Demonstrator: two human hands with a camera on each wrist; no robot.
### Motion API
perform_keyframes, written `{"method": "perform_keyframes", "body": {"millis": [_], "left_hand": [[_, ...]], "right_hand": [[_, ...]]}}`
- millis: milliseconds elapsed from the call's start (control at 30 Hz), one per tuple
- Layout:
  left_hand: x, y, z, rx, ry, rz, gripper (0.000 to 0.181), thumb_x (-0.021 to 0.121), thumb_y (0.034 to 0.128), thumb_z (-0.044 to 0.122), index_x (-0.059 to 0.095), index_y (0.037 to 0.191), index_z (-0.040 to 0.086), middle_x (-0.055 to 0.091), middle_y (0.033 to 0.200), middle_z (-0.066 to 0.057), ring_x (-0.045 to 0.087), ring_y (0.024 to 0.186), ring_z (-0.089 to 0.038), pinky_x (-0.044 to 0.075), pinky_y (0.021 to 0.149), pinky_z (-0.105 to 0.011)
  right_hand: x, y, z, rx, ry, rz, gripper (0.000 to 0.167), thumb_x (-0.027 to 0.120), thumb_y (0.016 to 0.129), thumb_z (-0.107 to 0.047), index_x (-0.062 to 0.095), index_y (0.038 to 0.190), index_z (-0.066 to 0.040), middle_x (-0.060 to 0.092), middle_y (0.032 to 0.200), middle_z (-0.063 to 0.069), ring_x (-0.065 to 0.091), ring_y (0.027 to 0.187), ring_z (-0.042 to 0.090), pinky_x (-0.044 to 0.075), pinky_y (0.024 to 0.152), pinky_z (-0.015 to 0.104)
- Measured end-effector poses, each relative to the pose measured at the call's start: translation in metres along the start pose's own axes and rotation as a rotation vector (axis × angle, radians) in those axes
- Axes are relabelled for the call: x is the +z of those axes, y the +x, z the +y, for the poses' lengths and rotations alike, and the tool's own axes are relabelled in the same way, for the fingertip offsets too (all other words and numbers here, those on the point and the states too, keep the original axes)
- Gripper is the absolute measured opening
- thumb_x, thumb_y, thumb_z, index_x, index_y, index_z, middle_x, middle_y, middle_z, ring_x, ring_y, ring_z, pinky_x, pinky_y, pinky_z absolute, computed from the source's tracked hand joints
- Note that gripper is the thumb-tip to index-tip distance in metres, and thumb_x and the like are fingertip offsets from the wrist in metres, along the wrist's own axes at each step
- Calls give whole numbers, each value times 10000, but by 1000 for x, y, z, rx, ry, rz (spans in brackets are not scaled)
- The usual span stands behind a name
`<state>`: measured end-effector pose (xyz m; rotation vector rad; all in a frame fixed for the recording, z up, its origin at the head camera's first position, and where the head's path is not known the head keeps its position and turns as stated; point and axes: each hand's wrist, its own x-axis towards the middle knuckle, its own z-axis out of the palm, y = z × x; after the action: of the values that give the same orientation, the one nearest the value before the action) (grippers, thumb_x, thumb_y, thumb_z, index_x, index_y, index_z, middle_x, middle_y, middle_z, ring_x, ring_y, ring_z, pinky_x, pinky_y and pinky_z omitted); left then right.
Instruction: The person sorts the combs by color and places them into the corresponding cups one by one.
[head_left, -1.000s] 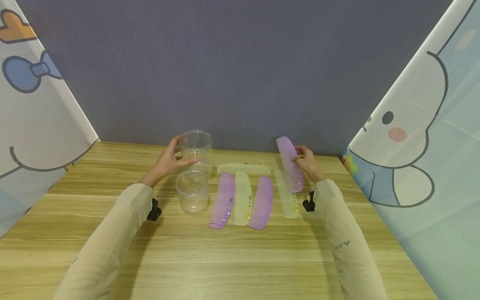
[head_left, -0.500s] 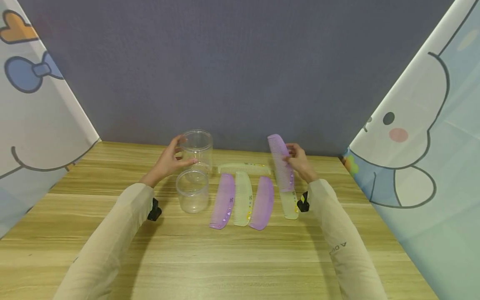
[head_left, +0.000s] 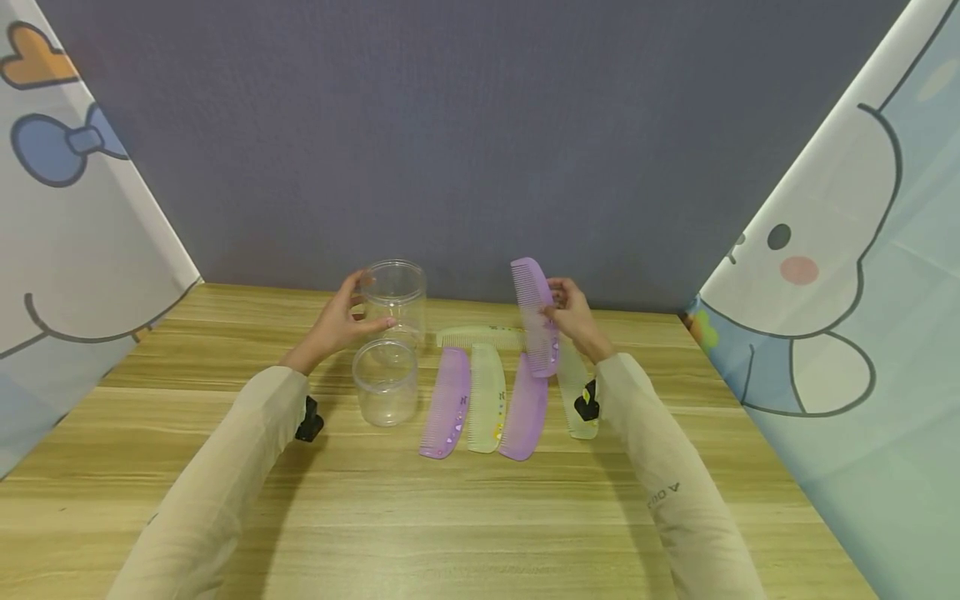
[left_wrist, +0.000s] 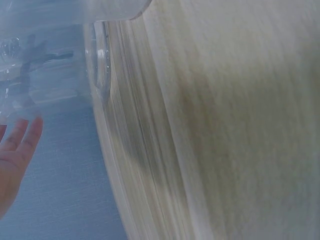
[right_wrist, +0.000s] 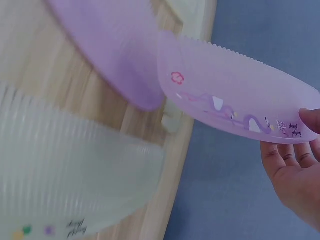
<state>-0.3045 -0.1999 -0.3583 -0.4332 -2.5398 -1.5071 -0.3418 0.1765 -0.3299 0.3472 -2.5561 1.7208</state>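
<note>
My right hand pinches a purple comb by its curved back, raised above the table with its teeth facing left. In the right wrist view the thumb lies on its printed face, fingers behind. My left hand is around the left side of a clear plastic jar, thumb across its front and fingers at its rim. A second clear jar stands just in front. Between the hands lie two purple combs and several pale green combs, one set crosswise behind, partly covered by the raised comb.
A dark grey panel rises behind the wooden table. Printed cartoon sheets stand at the left and right. The rightmost green comb lies under my right wrist.
My right hand has carried the purple comb leftward, from over the rightmost green comb to over the right-hand purple one. My left hand stays at the jar.
</note>
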Motion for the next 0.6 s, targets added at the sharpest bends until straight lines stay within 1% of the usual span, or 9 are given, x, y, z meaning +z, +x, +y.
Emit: {"method": "perform_keyframes", "body": {"millis": [167, 467, 600], "left_hand": [[0, 0, -1, -2, 1, 1, 980, 767, 737, 268, 119, 1457, 121, 269, 1455, -143, 360, 1267, -421, 400, 989, -550], [-1, 0, 1, -8, -4, -4, 990, 768, 738, 237, 101, 1459, 112, 262, 1457, -143, 344, 1273, -431, 395, 990, -556], [-1, -1, 3, -14, -14, -12, 1000, 765, 743, 220, 80, 1464, 116, 248, 1467, -143, 325, 1281, -440, 386, 993, -563]], "right_hand": [[12, 4, -7, -21, 27, 0, 504, 517, 830, 107, 358, 1302, 27, 490, 1191, 258, 511, 955, 253, 479, 830, 331], [35, 9, -23, -45, 99, -19, 495, 522, 823, 109, 370, 1286, 24, 501, 1188, 253, 526, 894, 202, 480, 804, 302], [43, 11, -32, -49, 105, -27, 487, 520, 831, 103, 369, 1285, 13, 504, 1191, 244, 532, 910, 215, 489, 833, 336]]}}
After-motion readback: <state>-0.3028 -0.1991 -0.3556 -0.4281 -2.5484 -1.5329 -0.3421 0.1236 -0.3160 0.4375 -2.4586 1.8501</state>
